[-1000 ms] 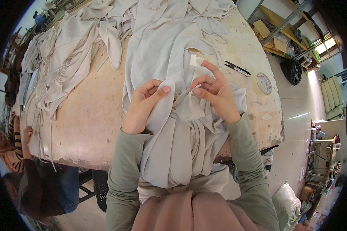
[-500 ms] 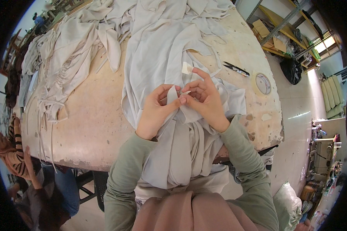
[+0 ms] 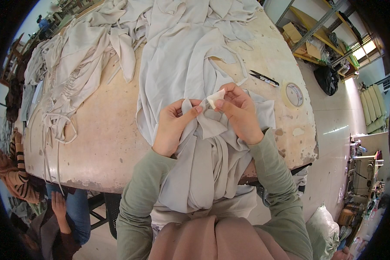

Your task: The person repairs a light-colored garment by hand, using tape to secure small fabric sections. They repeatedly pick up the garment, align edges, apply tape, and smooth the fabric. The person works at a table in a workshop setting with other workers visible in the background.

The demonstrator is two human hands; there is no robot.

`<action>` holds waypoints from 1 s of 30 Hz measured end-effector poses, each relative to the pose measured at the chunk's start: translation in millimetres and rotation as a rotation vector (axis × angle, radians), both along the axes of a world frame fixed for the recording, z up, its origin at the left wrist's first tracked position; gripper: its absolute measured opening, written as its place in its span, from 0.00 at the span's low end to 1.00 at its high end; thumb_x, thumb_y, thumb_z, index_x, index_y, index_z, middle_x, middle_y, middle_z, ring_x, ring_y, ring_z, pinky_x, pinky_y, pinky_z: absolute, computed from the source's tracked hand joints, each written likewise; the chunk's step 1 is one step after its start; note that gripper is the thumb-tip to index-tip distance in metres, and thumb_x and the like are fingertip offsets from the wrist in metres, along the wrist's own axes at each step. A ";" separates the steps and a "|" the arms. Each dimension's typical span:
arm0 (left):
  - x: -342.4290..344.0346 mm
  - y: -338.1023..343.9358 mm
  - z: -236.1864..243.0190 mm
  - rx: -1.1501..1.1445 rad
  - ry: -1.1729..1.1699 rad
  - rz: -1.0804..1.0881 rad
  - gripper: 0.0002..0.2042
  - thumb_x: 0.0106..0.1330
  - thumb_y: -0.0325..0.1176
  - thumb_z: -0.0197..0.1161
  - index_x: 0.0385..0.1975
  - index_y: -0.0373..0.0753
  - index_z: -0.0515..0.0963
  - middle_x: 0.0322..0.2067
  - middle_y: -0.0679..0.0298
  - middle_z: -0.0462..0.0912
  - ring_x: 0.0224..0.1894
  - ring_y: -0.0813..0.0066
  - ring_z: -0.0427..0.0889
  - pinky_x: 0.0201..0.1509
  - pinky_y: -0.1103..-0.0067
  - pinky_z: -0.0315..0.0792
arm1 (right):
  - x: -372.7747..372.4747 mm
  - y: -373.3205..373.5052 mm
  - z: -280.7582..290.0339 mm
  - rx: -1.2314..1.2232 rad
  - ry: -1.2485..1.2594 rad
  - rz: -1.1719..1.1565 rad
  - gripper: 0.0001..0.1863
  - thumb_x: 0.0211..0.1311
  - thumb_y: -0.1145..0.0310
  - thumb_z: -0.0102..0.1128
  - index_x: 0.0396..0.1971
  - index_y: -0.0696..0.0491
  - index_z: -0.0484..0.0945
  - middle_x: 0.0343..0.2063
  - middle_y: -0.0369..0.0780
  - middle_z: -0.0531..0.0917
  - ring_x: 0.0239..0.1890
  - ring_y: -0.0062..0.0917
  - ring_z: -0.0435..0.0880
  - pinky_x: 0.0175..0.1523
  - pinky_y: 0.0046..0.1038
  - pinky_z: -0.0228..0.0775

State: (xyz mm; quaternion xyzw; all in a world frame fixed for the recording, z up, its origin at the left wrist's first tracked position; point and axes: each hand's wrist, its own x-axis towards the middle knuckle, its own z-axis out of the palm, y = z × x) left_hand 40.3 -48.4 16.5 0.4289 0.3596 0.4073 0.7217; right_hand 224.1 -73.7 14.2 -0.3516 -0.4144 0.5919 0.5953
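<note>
Light-grey garment [image 3: 173,65] lies spread over the table, and its near end hangs in folds over the edge in front of me. My left hand [image 3: 170,128] pinches a narrow edge of this cloth between thumb and fingers. My right hand [image 3: 243,113] is closed on a small off-white, flat-sided piece [image 3: 215,99], held between thumb and fingertips just above the cloth. Whether that piece is chalk or a patch cannot be made out. A loose flap of grey cloth lies below the right thumb. The lower fingers of both hands are partly hidden.
Black-handled thread snips [image 3: 264,78] and a tape roll [image 3: 294,95] lie right of the garment on the worn table [image 3: 91,151]. More pale garments [image 3: 84,65] are heaped at the left. Shelving [image 3: 318,30] stands at the far right. Another person's hand [image 3: 59,205] shows at lower left.
My right hand has drawn slightly right, away from the left. The off-white piece has come down from its raised index finger into a thumb-and-finger pinch. The other person's hand has moved lower.
</note>
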 end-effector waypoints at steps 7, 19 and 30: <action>0.1 -0.6 -1.8 -0.011 0.010 0.009 0.11 0.62 0.28 0.62 0.40 0.29 0.78 0.31 0.66 0.81 0.31 0.86 0.77 0.35 0.87 0.71 | -3.0 2.0 2.5 -0.043 0.283 0.003 0.16 0.57 0.78 0.61 0.43 0.53 0.68 0.40 0.34 0.75 0.43 0.16 0.74 0.47 0.21 0.67; -2.5 -1.3 0.1 -0.111 -0.144 -0.028 0.11 0.65 0.31 0.59 0.41 0.30 0.78 0.32 0.68 0.80 0.32 0.88 0.75 0.36 0.87 0.69 | -16.8 2.9 -16.8 0.027 -0.378 -0.060 0.22 0.54 0.78 0.65 0.47 0.55 0.68 0.40 0.34 0.75 0.41 0.16 0.76 0.45 0.19 0.69; 7.7 -3.4 -4.9 0.192 0.149 -0.027 0.07 0.65 0.31 0.61 0.35 0.33 0.78 0.24 0.75 0.73 0.25 0.90 0.65 0.28 0.87 0.61 | -18.0 -0.5 -14.4 -0.121 -0.254 -0.252 0.11 0.64 0.70 0.57 0.43 0.59 0.75 0.30 0.35 0.80 0.33 0.16 0.78 0.41 0.18 0.70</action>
